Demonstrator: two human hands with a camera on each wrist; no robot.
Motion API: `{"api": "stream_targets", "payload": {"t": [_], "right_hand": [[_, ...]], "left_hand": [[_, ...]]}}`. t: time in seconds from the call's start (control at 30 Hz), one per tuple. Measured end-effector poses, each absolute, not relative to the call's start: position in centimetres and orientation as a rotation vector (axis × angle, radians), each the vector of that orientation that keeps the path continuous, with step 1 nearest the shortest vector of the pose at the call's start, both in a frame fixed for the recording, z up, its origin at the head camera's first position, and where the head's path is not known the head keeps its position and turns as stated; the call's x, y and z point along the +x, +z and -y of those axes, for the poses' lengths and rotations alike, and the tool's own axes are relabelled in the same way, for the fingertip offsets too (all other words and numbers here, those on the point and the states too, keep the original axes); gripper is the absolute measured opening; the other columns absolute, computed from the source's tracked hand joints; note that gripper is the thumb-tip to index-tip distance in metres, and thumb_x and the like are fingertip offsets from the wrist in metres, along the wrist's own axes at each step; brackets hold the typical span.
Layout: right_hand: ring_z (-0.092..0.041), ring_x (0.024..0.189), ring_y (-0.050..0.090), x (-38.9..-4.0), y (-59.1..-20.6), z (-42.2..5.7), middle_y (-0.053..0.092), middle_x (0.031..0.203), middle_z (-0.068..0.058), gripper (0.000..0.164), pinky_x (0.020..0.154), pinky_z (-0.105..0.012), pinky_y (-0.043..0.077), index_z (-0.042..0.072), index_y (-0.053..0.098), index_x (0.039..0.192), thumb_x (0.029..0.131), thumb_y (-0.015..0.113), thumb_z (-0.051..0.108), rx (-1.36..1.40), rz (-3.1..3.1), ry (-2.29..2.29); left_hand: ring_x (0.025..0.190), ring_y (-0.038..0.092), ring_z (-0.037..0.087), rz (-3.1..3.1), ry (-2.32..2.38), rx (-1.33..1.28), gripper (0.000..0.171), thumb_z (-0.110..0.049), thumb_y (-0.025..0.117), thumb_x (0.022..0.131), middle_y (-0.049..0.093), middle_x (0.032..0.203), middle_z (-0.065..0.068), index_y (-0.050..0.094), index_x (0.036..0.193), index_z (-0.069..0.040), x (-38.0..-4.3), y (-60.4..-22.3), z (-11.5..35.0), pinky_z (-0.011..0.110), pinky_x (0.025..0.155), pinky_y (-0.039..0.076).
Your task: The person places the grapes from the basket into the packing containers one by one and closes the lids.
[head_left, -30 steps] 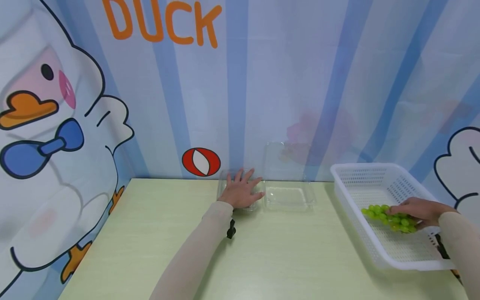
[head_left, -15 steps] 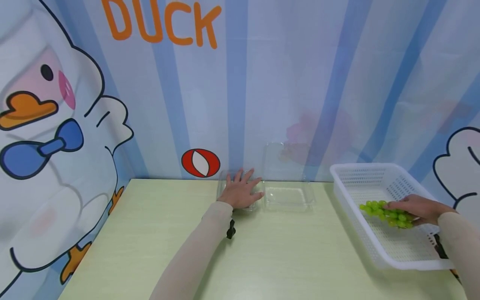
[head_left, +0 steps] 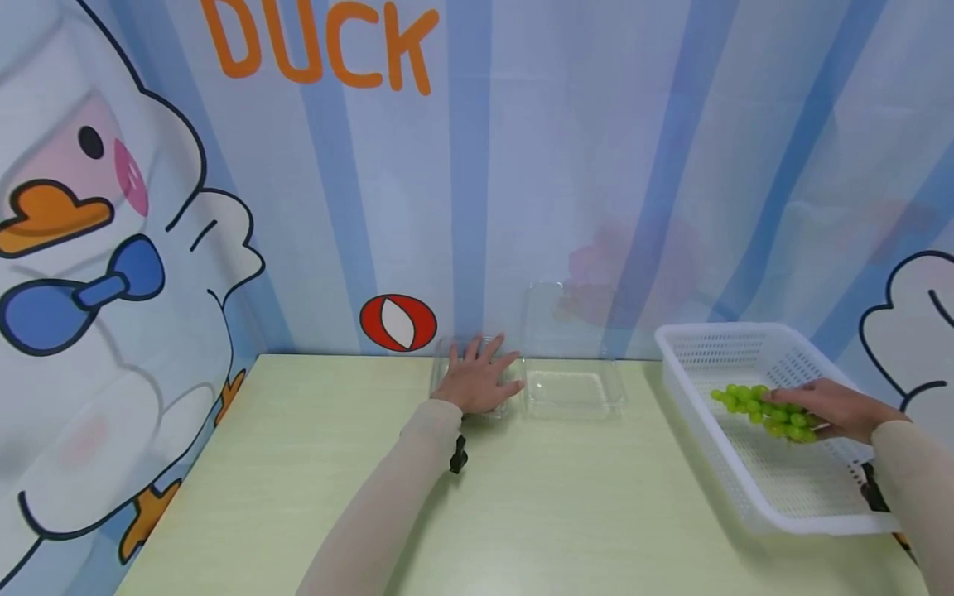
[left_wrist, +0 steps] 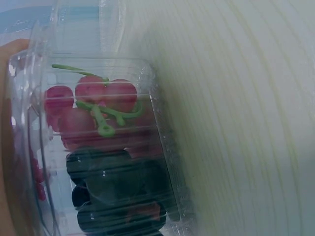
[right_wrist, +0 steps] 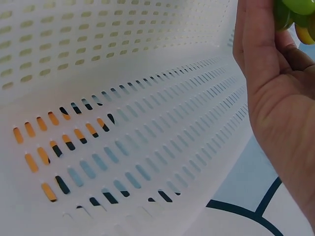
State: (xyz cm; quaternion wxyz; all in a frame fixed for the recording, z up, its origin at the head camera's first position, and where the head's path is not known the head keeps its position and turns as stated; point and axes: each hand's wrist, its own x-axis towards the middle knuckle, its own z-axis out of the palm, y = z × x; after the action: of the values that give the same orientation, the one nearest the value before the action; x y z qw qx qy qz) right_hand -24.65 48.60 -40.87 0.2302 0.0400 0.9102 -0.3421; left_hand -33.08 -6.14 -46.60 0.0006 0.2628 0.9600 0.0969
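My left hand (head_left: 477,382) rests, fingers spread, on a lidded clear plastic clamshell box (head_left: 440,371) at the table's back edge. In the left wrist view, red grapes (left_wrist: 93,91) with green stems and dark grapes (left_wrist: 113,179) show through its wall. At the right, my right hand (head_left: 842,410) holds a bunch of green grapes (head_left: 760,407) over the white plastic basket (head_left: 711,439). Part of the bunch is hidden by the fingers. The right wrist view catches only a corner of the green grapes (right_wrist: 300,10) beyond the hand.
Directly right of the lidded box stands a second clear clamshell box (head_left: 574,389), its lid (head_left: 544,319) raised against the curtain. A printed duck curtain (head_left: 402,199) closes off the back of the pale table (head_left: 559,497).
The right hand has lifted slightly with the green grapes, and the bunch has shifted a little up and left in the head view. The left hand stays in place.
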Motion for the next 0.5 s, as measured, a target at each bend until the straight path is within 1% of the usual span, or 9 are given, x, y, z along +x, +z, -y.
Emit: {"api": "stream_targets", "payload": {"t": [0.3,0.5], "right_hand": [[-0.024,0.103,0.067,-24.72,-40.52,-48.36,0.064,0.121,-0.023,0.083,0.091,-0.055,0.055,-0.023,0.038,0.14,0.106,0.041,0.052,0.087,-2.526,-0.967],[-0.025,0.107,0.067,-24.73,-40.17,-47.87,0.061,0.127,-0.029,0.087,0.095,-0.057,0.053,-0.024,0.033,0.143,0.106,0.04,0.054,0.091,-2.526,-0.976]], "left_hand": [[0.157,0.003,0.036,-3.0,0.267,0.801,0.069,-0.068,0.032,0.101,0.007,0.172,-0.001,0.028,0.162,-0.035,-33.64,-47.07,6.07,0.073,0.117,0.003],[0.157,0.005,0.037,-3.012,0.273,0.803,0.068,-0.066,0.034,0.102,0.008,0.172,-0.001,0.03,0.161,-0.034,-33.66,-47.05,6.05,0.073,0.117,0.004]]}}
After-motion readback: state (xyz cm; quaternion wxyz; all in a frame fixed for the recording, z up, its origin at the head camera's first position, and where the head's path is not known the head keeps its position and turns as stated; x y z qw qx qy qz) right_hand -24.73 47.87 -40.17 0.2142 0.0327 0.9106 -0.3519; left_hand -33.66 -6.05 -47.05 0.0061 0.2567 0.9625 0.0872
